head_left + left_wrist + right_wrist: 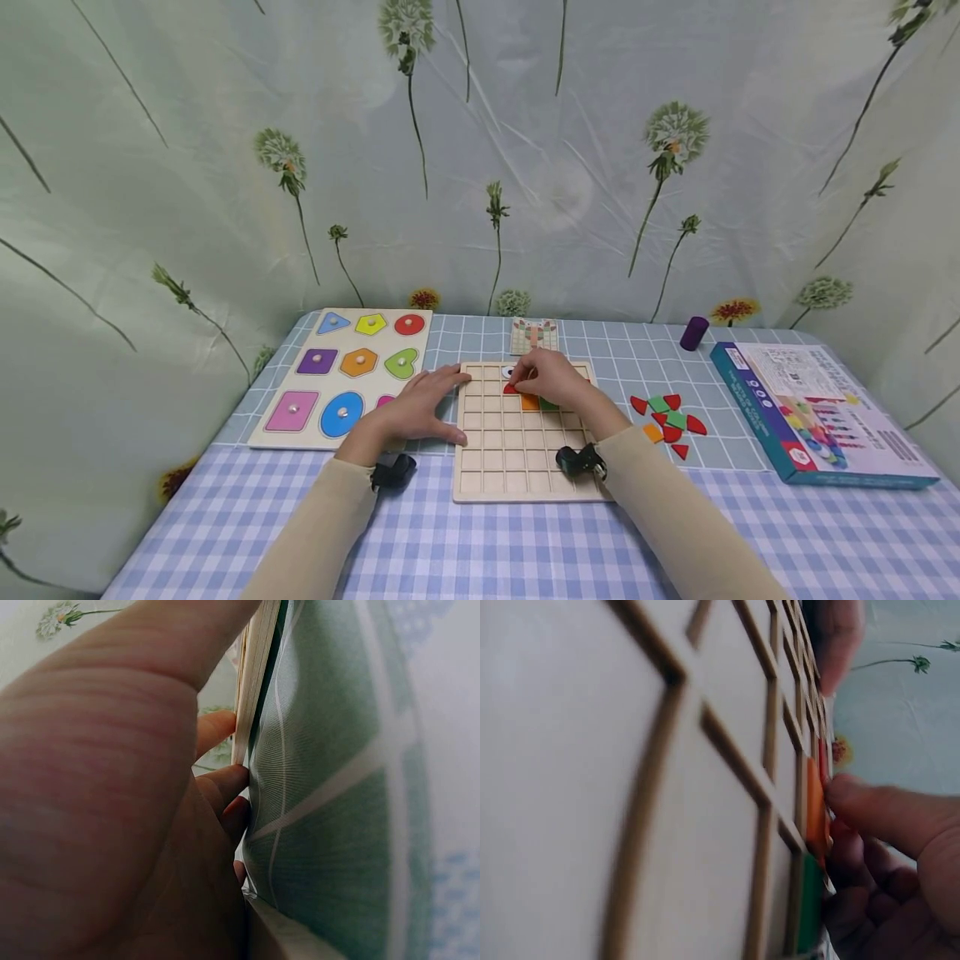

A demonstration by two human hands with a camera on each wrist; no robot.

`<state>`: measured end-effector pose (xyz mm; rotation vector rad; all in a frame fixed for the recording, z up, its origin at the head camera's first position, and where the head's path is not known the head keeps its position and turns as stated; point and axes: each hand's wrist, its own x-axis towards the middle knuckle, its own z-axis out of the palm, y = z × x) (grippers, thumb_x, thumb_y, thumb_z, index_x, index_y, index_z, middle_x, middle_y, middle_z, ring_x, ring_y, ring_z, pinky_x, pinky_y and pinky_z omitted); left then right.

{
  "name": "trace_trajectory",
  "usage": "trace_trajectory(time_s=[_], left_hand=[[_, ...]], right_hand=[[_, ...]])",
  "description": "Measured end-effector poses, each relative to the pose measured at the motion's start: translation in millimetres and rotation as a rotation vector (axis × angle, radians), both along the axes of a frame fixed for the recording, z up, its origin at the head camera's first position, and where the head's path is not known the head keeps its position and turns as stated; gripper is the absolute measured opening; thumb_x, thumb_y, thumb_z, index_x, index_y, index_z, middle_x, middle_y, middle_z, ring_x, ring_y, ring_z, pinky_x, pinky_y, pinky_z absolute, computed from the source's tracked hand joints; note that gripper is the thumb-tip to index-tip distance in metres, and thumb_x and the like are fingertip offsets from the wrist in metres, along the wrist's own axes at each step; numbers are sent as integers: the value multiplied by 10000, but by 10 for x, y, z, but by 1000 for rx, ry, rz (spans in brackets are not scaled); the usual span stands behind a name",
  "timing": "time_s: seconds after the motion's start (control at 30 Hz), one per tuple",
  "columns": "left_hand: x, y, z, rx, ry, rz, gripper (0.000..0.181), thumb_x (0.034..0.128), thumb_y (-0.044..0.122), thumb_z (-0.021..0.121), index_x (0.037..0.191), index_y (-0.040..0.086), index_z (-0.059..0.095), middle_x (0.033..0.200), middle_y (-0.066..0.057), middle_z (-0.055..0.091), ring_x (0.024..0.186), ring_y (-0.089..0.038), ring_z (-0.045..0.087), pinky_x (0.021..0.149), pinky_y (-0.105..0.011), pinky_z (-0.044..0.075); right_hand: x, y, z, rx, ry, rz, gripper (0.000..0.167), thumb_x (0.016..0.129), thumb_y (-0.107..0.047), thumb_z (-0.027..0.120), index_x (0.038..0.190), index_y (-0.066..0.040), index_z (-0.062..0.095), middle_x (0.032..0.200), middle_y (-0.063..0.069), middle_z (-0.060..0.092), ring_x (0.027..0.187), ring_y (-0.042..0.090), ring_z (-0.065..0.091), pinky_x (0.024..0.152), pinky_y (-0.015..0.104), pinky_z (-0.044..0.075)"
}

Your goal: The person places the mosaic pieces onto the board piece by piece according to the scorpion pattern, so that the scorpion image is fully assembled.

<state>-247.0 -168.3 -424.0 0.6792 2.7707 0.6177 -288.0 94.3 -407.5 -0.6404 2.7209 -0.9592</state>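
Observation:
A wooden grid board [487, 479] lies on the table. My left hand [416, 410] rests along its left edge, thumb and fingers spread; the left wrist view shows fingertips touching the board's side [257, 675]. Over the board's upper rows, my right hand [553, 379] pinches a small red piece [511, 389] between thumb and fingers, partly hidden by them. Just below sits an orange square [530, 402], with a green piece [549, 406] beside it. A white piece with an eye mark [507, 372] lies above the red one. The right wrist view shows the thumb [862, 806] against the red piece.
Loose red, green and orange pieces [677, 420] lie right of the board. A pattern card [535, 336] is behind it. At left is a knobbed shape puzzle [337, 337]; at right stand a purple cylinder [694, 332] and a flat box [817, 408].

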Motion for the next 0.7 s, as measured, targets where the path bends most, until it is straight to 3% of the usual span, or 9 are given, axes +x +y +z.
trace_trajectory(time_s=[0.13,0.3,0.57,0.7], left_hand=[[8,2,-1,8,-8,4,1009,721,575,829,1544,220,366,1674,-57,234,1566,-283,163,1280,-529,84],[8,2,-6,14,-1,-1,1007,719,577,828,1540,215,372,1670,-65,244,1562,-290,176,1275,-540,96],[-11,3,-16,8,14,0,1007,715,580,831,1538,222,375,1670,-65,245,1562,-284,179,1276,-537,99],[-14,5,-30,2,12,4,1006,714,584,830,1538,229,374,1668,-65,250,1564,-276,176,1276,-540,96]], right_hand=[[5,40,18,15,-29,31,76,935,-135,699,922,-148,772,960,-2,737,821,122,606,796,315,534],[102,99,75,-5,-6,76,94,952,-168,682,975,-158,772,1017,-10,743,821,102,612,773,300,537],[282,325,155,-55,60,62,136,961,-180,666,1057,-119,742,1025,10,730,881,131,619,807,308,526],[356,455,164,-56,51,46,140,965,-175,658,1069,-123,737,1035,7,723,887,149,605,813,323,519]])
